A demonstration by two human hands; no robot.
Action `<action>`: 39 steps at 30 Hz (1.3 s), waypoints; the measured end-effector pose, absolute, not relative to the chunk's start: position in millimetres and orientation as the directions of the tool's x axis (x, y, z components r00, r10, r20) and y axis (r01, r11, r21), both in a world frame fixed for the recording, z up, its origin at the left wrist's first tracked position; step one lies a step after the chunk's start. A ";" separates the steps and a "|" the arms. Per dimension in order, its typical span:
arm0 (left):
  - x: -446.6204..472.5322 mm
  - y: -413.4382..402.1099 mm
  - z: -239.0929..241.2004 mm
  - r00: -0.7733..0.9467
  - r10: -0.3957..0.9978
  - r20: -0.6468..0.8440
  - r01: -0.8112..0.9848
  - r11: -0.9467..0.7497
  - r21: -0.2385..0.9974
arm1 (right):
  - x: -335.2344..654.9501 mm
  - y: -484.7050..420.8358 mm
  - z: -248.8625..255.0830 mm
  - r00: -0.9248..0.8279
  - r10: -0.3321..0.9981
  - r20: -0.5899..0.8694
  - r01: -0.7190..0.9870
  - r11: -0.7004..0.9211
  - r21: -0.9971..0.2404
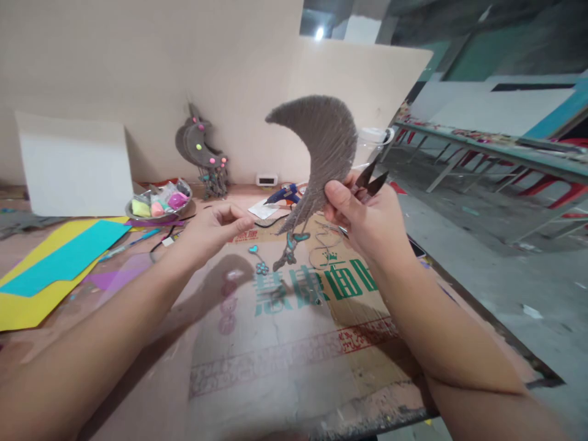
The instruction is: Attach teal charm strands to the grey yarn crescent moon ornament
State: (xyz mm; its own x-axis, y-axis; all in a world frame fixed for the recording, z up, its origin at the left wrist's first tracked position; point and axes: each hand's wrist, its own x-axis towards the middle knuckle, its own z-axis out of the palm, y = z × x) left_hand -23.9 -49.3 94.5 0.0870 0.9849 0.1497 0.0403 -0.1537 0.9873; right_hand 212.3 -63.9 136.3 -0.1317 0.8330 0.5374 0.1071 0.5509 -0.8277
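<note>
A crescent moon wrapped in grey yarn (328, 131) is held up in my right hand (367, 214), thumb on its front near the lower end. The same hand also carries small dark-bladed thread snips (373, 182), blades apart and pointing up. From the moon's lower tip dangles a cluster of grey and turquoise charms (289, 248). My left hand (215, 229) is at the left, apart from the moon, its thumb and forefinger pinched together; whatever is between them is too fine to see. Just below and right of its fingertips is a turquoise heart-and-flower charm (261, 267).
Printed cardboard (275, 367) covers the table in front. Behind are a blue glue gun (285, 193), a decorated grey moon (199, 144), a bowl of coloured clay packets (160, 202) and a small white digital display (266, 180). Turquoise and yellow sheets (64, 257) lie left.
</note>
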 end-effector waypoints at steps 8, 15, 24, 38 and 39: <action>-10.1 -76.0 98.7 0.353 0.895 0.272 0.154 -0.342 0.927 | 205.1 -65.8 132.0 -0.148 0.839 0.523 0.084 0.538 -0.839; -1.9 -82.9 95.8 0.439 0.865 0.243 0.180 -0.350 0.919 | 203.2 -66.2 130.4 -0.158 0.841 0.518 0.094 0.535 -0.840; 2.4 -84.6 86.6 0.369 0.872 0.321 0.279 -0.434 0.857 | 202.3 -66.0 129.5 -0.190 0.819 0.541 0.078 0.562 -0.823; 1.4 -66.7 75.8 0.305 0.929 0.207 0.296 -0.299 0.907 | 201.3 -67.8 130.6 -0.220 0.834 0.507 0.060 0.530 -0.846; 0.9 -65.2 75.3 0.310 0.935 0.173 0.289 -0.266 0.919 | 201.2 -67.9 130.1 -0.223 0.834 0.504 0.061 0.528 -0.847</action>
